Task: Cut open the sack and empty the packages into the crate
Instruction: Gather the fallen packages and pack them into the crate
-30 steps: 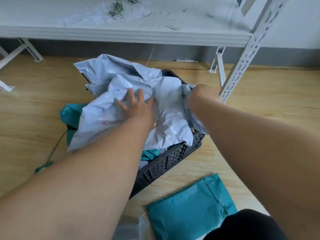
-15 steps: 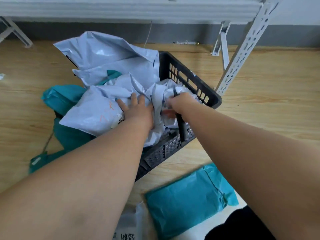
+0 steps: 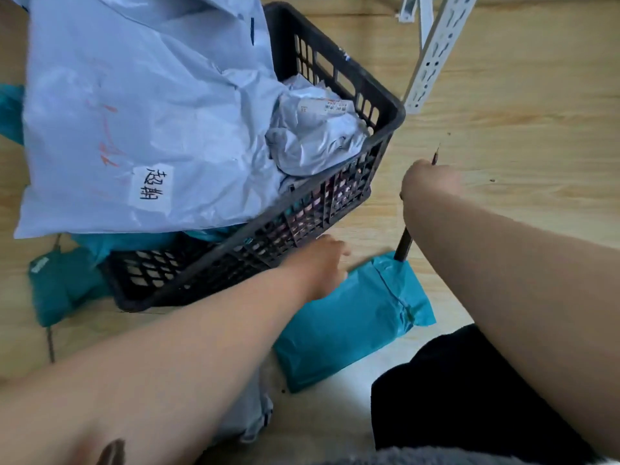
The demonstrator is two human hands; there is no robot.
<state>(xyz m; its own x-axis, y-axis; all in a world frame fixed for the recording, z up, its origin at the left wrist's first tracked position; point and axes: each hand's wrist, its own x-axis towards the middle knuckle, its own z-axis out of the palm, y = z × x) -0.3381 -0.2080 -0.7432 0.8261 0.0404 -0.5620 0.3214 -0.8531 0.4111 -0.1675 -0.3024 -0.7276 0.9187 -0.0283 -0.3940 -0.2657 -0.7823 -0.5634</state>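
Reaching down with my left hand (image 3: 323,263), I have left the pile in the black crate (image 3: 339,65), where both hands were buried half a second ago, and I now touch the teal package (image 3: 349,327) lying on the floor just in front of the crate. My left fingers are hidden beyond the hand and blurred, so I cannot tell whether this grip is spread or already closing on the package's far edge. My right hand (image 3: 431,181) has pulled clear of the crate to its right, and its grip is curled round a dark cutter (image 3: 403,245), whose handle sticks out below my wrist and whose thin tip shows above the knuckles.

The large grey sack (image 3: 134,105) lies slumped over the crate and hangs past its left rim, and a crumpled grey package (image 3: 312,142) sits inside by the right wall. More teal packages (image 3: 57,283) lie on the floor at the crate's left corner.

I judge the emptying mostly done; what remains is gathering the strays from the floor, this teal one first.
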